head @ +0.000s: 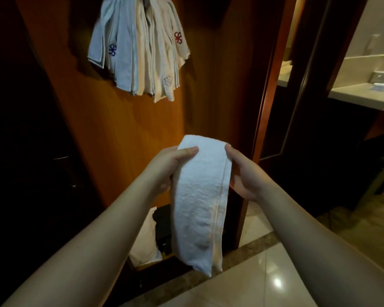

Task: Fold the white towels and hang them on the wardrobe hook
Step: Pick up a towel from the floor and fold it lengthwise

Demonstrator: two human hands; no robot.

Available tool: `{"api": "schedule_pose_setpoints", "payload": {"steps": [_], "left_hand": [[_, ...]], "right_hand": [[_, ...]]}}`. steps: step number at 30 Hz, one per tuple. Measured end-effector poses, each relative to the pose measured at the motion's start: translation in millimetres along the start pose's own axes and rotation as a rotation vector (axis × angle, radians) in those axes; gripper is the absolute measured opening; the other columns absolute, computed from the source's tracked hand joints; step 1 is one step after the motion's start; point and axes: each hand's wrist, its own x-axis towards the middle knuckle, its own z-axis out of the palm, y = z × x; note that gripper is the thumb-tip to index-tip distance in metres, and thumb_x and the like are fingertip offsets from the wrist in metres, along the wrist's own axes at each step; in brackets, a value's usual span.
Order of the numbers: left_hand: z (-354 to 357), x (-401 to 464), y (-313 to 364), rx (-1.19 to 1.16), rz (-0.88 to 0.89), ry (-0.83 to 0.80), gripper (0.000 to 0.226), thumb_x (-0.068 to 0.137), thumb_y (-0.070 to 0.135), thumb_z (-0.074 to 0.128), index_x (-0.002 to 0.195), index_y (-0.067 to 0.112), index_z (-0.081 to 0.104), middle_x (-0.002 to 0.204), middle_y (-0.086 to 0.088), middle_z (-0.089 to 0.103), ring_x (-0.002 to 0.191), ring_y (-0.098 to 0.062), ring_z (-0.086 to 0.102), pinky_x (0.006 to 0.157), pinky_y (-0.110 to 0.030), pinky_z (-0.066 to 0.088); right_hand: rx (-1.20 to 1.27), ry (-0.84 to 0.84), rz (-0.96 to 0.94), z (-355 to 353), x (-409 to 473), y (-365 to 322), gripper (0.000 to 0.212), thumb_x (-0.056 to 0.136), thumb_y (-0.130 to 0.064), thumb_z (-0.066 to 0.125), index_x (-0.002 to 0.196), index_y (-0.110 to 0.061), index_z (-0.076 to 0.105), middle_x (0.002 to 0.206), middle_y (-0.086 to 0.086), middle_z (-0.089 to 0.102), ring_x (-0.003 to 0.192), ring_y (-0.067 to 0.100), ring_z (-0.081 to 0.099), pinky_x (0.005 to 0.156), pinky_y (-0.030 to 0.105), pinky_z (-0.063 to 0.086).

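A white towel (201,200), folded into a long narrow strip, hangs down in front of me. My left hand (170,166) grips its upper left edge with the thumb across the front. My right hand (242,173) pinches its upper right edge. Its lower end dangles near the floor. High on the wooden wardrobe panel (124,138), a bunch of several folded towels (140,47) hangs from a hook at the top edge of the view; the hook itself is hidden by them. Some carry red or blue embroidered marks.
A dark open wardrobe compartment lies to the left. Low down in the wardrobe sit a white bag (145,240) and a dark box (163,229). A door frame (273,85) on the right leads to a bathroom counter (364,96). Glossy floor tiles (264,280) spread below.
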Motion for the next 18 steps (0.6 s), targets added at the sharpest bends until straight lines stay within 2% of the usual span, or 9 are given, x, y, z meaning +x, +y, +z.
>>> {"api": "schedule_pose_setpoints", "payload": {"steps": [3,5,8,10,12,15,18], "left_hand": [[-2.1,-0.9,3.5,0.077,-0.003,-0.019,0.042,0.087,0.037,0.072,0.123,0.017,0.066,0.109,-0.001,0.076,0.097,-0.019,0.073,0.077,-0.033,0.055],[-1.6,-2.8,7.3,0.209,0.038,0.035,0.051,0.087,0.047,0.070,0.127,0.016,0.062,0.118,0.001,0.071,0.103,-0.019,0.069,0.076,-0.029,0.053],[-3.7,-2.9,3.9,0.564,0.240,0.357,0.059,0.091,0.049,0.065,0.137,0.016,0.048,0.130,0.001,0.052,0.116,-0.018,0.053,0.085,-0.029,0.050],[1.4,-14.0,-3.2,0.600,0.426,0.477,0.052,0.093,0.042,0.065,0.135,0.018,0.046,0.127,0.002,0.047,0.113,-0.013,0.048,0.082,-0.017,0.045],[11.5,-26.0,-17.1,0.623,0.539,0.435,0.040,0.093,0.037,0.066,0.126,0.021,0.050,0.117,0.007,0.047,0.107,-0.008,0.048,0.076,-0.013,0.043],[25.2,-30.4,-35.0,0.702,0.593,0.358,0.032,0.091,0.039,0.066,0.116,0.024,0.052,0.108,0.010,0.049,0.100,-0.008,0.053,0.080,-0.024,0.051],[29.4,-26.8,-29.9,0.630,0.575,0.406,0.028,0.093,0.039,0.064,0.115,0.025,0.053,0.105,0.013,0.051,0.093,-0.004,0.056,0.074,-0.026,0.054]], "right_hand": [[0.021,-0.038,0.015,1.9,0.8,1.8,0.048,0.089,-0.045,0.055,0.130,-0.019,0.061,0.124,0.005,0.071,0.123,0.022,0.062,0.114,0.042,0.038],[0.073,-0.049,0.005,6.4,2.6,-0.4,0.056,0.086,-0.048,0.056,0.133,-0.017,0.060,0.128,0.007,0.069,0.125,0.025,0.061,0.114,0.045,0.039],[0.120,-0.033,-0.024,15.3,6.2,-4.7,0.058,0.091,-0.054,0.053,0.135,-0.017,0.060,0.133,0.011,0.065,0.125,0.030,0.060,0.110,0.052,0.043],[0.108,-0.014,-0.056,20.1,9.2,-10.4,0.055,0.098,-0.055,0.045,0.136,-0.018,0.059,0.135,0.010,0.063,0.127,0.031,0.059,0.108,0.056,0.044],[0.081,-0.020,-0.097,25.1,11.6,-18.1,0.057,0.100,-0.057,0.041,0.141,-0.019,0.054,0.138,0.009,0.061,0.128,0.030,0.058,0.107,0.057,0.044],[0.022,-0.021,-0.139,35.7,10.9,-30.6,0.056,0.101,-0.056,0.039,0.143,-0.021,0.050,0.138,0.006,0.060,0.127,0.026,0.059,0.104,0.053,0.047],[-0.022,0.013,-0.163,40.9,10.4,-36.8,0.055,0.102,-0.053,0.041,0.146,-0.021,0.045,0.137,0.004,0.060,0.125,0.022,0.060,0.103,0.051,0.048]]}}
